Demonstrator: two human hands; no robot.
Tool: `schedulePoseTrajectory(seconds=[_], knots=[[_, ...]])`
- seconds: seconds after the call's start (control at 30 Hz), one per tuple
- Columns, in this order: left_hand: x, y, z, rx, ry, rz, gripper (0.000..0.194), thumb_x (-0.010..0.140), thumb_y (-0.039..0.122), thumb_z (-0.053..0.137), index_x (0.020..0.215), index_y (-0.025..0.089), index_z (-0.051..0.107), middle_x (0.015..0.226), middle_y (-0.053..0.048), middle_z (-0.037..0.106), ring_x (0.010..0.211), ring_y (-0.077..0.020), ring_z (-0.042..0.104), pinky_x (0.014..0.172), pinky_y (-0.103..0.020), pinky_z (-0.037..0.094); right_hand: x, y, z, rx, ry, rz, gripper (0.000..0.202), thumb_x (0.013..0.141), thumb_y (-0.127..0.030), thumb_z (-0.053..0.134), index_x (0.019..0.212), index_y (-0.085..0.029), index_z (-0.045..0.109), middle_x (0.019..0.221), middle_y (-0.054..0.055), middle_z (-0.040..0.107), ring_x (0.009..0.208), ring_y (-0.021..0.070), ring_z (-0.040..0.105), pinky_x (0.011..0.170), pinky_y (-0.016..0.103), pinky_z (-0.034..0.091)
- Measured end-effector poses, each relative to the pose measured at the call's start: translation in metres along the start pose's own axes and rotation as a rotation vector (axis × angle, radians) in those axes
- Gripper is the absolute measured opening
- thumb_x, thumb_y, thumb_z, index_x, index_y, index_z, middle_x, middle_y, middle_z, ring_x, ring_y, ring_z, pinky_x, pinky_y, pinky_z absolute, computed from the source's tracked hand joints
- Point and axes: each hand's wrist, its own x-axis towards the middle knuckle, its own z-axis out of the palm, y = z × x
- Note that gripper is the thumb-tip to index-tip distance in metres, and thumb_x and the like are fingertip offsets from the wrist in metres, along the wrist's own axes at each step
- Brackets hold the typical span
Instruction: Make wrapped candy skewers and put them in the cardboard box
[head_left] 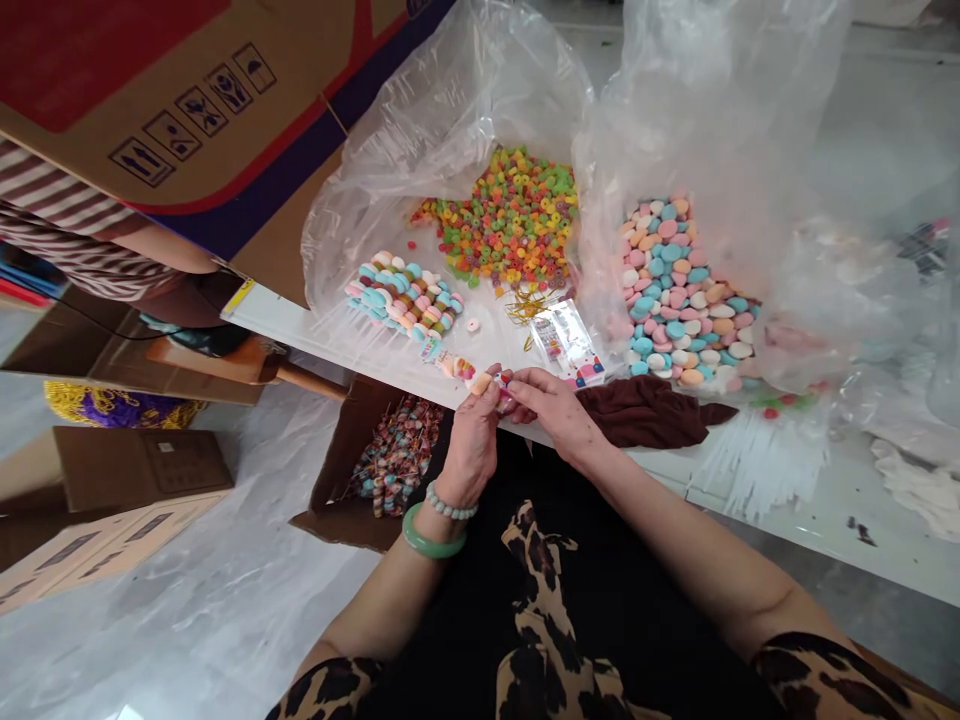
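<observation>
From afar I see left hand [471, 440] and right hand [553, 408] pinching one candy stick [460, 369], likely to steady it | stacked sticks [405, 296] sit close, maybe for easy reach

On the white tabletop [892, 540], clear plastic bags [720, 90] spread around small candy rings [525, 220] and pastel candies [682, 325], with stacked candy skewers [405, 295] beside the rings. A brown cloth [645, 412] and white sticks [765, 465] lie along the near edge.

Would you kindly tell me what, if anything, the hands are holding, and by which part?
A candy stick; the left hand and right hand pinch its end nearest the person.
</observation>
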Motion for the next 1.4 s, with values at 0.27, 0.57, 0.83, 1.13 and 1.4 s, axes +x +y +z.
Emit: schedulePoseTrajectory(seconds=[0.27, 0.57, 0.83, 1.13, 1.4], knots=[[-0.003, 0.013, -0.003, 0.015, -0.166, -0.15, 0.024, 0.068, 0.037, 0.081, 0.076, 0.015, 0.073, 0.114, -0.008, 0.069, 0.101, -0.0209, 0.063, 0.089, -0.032, 0.049, 0.011, 0.005, 0.002, 0.327, -0.298, 0.434, 0.026, 0.06, -0.035, 0.071, 0.069, -0.021, 0.051, 0.045, -0.01, 0.04, 0.037, 0.0044, 0.023, 0.04, 0.02, 0.013], [0.008, 0.023, -0.001, -0.099, -0.066, -0.228, 0.026, 0.082, 0.038, 0.066, 0.081, 0.013, 0.072, 0.108, -0.01, 0.071, 0.102, -0.0229, 0.065, 0.091, -0.034, 0.052, -0.023, 0.004, 0.011, -1.018, 0.187, -0.691, 0.023, 0.091, -0.022, 0.052, 0.11, -0.02, 0.062, 0.107, 0.01, 0.068, 0.098, 0.0233, 0.059, 0.085, 0.038, 0.043], [-0.002, 0.016, 0.01, -0.236, -0.051, -0.382, 0.024, 0.089, 0.032, 0.058, 0.095, 0.012, 0.071, 0.092, -0.008, 0.068, 0.1, -0.0196, 0.064, 0.095, -0.034, 0.05, -0.001, 0.007, 0.015, -0.883, 0.146, -0.633, 0.016, 0.092, -0.022, 0.052, 0.085, -0.02, 0.067, 0.084, 0.006, 0.067, 0.079, 0.0182, 0.056, 0.077, 0.034, 0.041], [-0.017, 0.028, -0.009, 0.267, -0.376, -0.049, 0.011, 0.073, 0.029, 0.078, 0.074, 0.019, 0.075, 0.139, -0.009, 0.058, 0.131, -0.0304, 0.047, 0.108, -0.04, 0.036, -0.004, 0.009, -0.007, 0.236, -0.307, 0.31, 0.019, 0.071, -0.036, 0.066, 0.073, -0.019, 0.059, 0.059, -0.004, 0.052, 0.042, 0.0052, 0.03, 0.047, 0.022, 0.031], [-0.019, 0.023, -0.014, 0.481, -0.362, -0.217, 0.036, 0.076, 0.049, 0.071, 0.067, 0.014, 0.07, 0.063, -0.007, 0.065, 0.054, -0.0156, 0.057, 0.059, -0.029, 0.044, -0.011, -0.011, -0.003, 0.002, 0.061, -0.064, 0.036, 0.067, -0.038, 0.071, 0.099, -0.024, 0.061, 0.092, 0.003, 0.069, 0.075, 0.0184, 0.061, 0.063, 0.03, 0.046]])
